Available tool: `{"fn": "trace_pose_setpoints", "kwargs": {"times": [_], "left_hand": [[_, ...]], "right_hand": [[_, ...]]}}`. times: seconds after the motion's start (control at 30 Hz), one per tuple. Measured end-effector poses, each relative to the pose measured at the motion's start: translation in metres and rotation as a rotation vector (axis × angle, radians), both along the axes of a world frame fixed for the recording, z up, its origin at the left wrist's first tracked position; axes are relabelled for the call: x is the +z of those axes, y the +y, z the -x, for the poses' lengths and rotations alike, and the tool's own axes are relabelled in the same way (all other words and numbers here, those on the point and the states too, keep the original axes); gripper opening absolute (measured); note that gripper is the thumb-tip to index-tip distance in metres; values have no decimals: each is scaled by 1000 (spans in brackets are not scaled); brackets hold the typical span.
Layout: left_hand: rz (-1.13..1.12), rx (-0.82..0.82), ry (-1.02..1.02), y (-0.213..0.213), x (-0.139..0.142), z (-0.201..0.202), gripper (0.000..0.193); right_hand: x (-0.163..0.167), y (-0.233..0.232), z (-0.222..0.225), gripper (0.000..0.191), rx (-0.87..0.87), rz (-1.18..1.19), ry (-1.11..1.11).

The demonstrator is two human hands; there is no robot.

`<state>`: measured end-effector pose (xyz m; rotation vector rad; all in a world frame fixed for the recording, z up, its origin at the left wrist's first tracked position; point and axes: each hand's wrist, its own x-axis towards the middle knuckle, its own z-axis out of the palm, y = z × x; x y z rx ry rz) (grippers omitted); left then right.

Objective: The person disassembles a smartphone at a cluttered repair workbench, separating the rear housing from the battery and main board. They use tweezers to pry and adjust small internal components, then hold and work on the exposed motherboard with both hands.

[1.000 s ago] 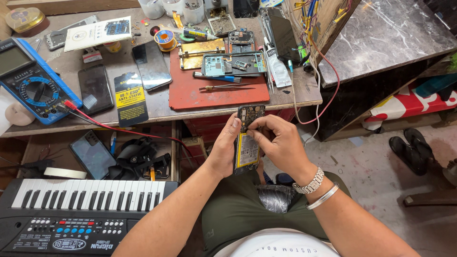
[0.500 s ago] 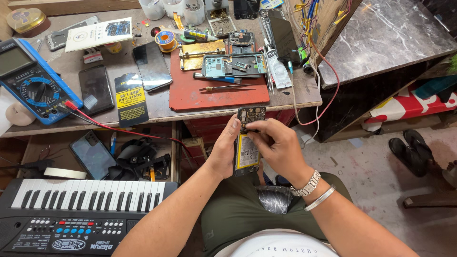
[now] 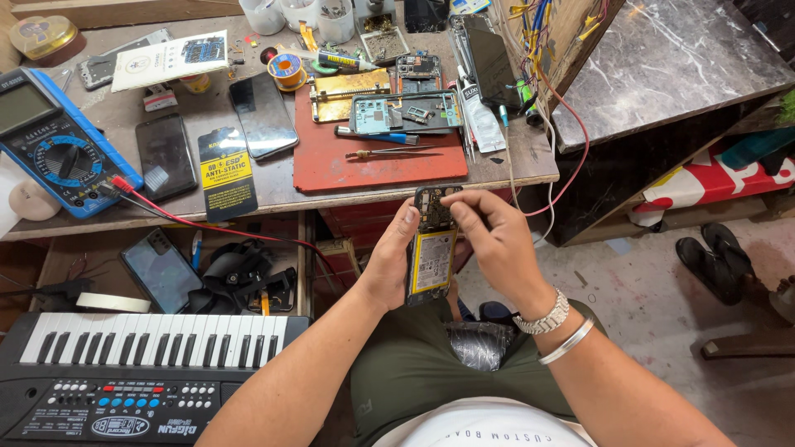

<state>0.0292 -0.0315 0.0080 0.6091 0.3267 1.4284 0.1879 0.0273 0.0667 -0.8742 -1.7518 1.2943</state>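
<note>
- A blue multimeter is seen at the far left of the workbench, with its red lead trailing off the front edge; no shift is noted against the earlier views.
- An electronic keyboard is stored low at the left, below the bench, and is untouched.
- Two dark phones are laid flat on the bench, with a black and yellow packet between them.
- The left hand is closed around the left edge of an opened phone, which is held upright over the lap, just in front of the bench edge, its yellow battery facing up.
- The phone is found in the same place and at the same tilt as in the earlier views; only a slight change of finger placement at its top end can be made out.
- A red mat is spread on the bench beyond the hands, with a stripped phone frame, a screwdriver and tweezers resting on it, all unmoved.
- The right hand is held against the right side of the phone, thumb and forefinger pinched at the circuit board near its top; whether a small part is gripped there cannot be told.
- The work is judged to be held steady at the board, not advanced to another stage.
- A marble-topped cabinet stands at the right, with sandals on the floor beside it.
</note>
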Motion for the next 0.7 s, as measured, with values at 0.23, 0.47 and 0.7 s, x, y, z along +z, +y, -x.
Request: {"fn": "trace_pose_setpoints", "kwargs": {"times": [0.23, 0.47, 0.7], "left_hand": [[-30, 36, 38, 3, -1, 0, 44], [-70, 32, 79, 2, 3, -1, 45], [-15, 25, 89, -1, 8, 1, 45]], "right_hand": [[-5, 17, -2, 30, 104, 467, 246], [4, 17, -2, 31, 114, 660, 289], [4, 15, 0, 31, 123, 627, 283]]}}
